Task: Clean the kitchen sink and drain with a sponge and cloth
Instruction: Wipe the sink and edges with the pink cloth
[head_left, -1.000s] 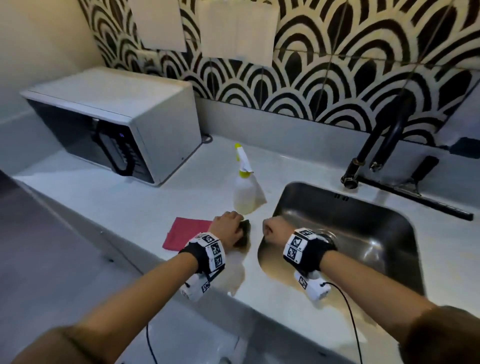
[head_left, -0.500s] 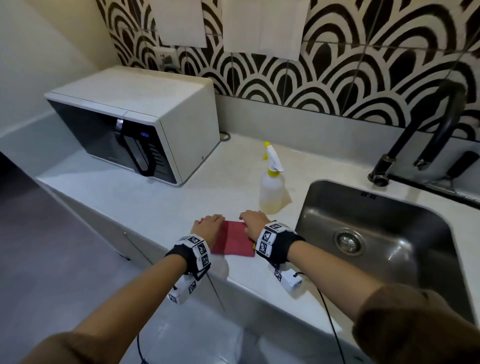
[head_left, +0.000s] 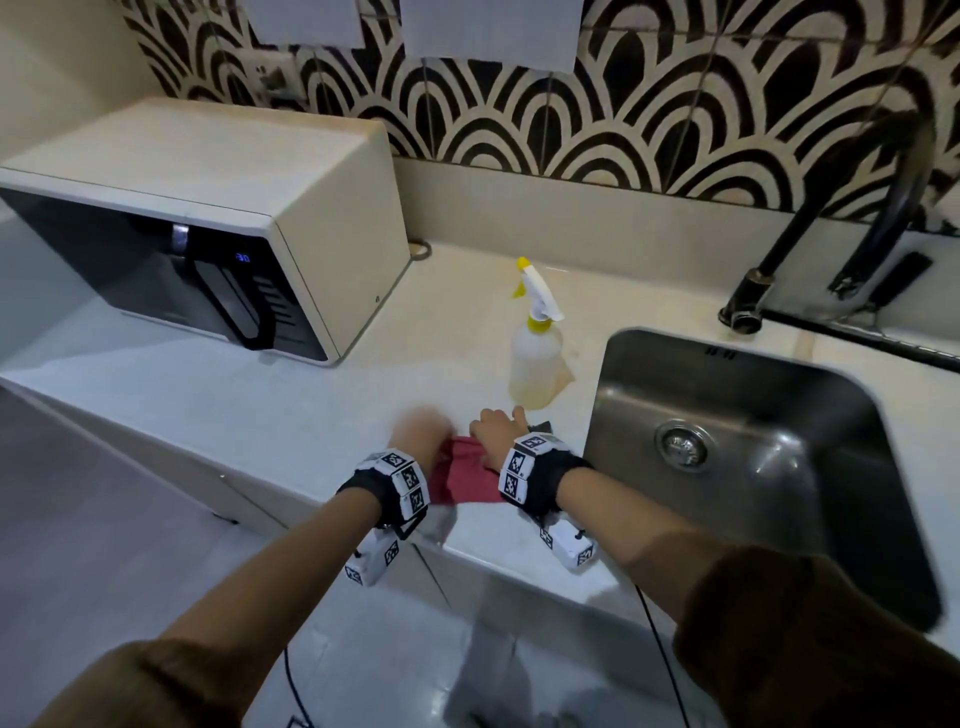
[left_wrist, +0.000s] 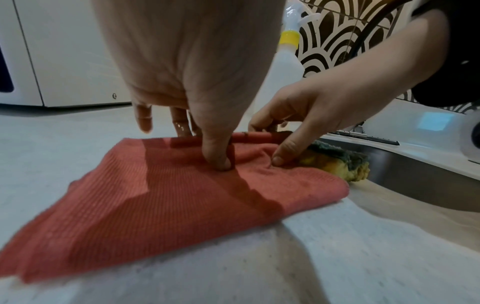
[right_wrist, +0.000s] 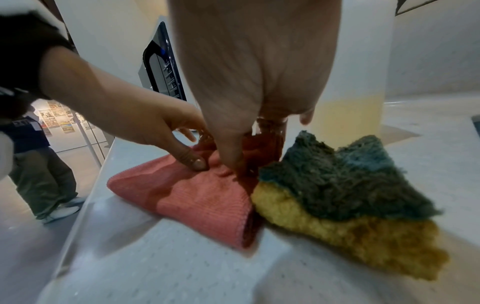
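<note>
A red cloth (head_left: 465, 475) lies folded on the white counter near its front edge, left of the steel sink (head_left: 618, 374) with its round drain (head_left: 681, 446). My left hand (left_wrist: 202, 146) pinches the cloth's far part, thumb on top and fingers behind a raised fold. Beside it my right hand (right_wrist: 253, 150) pinches the same fold. A worn yellow sponge with a dark green scourer (right_wrist: 345, 191) rests against the cloth's right end, free of both hands. In the head view my left hand (head_left: 423, 434) is blurred, and my right hand (head_left: 493, 431) is next to it.
A spray bottle (head_left: 535, 358) with yellowish liquid stands just behind my hands. A microwave (head_left: 208, 234) fills the counter's left. A black faucet (head_left: 831, 208) and a black bar (head_left: 857, 335) sit behind the sink. Another person (right_wrist: 39, 164) stands on the floor beyond the counter.
One second ago my left hand held the sponge at the sink's rim. Both hands then moved left onto the flat cloth, and now they pinch it into a fold; the sponge lies loose.
</note>
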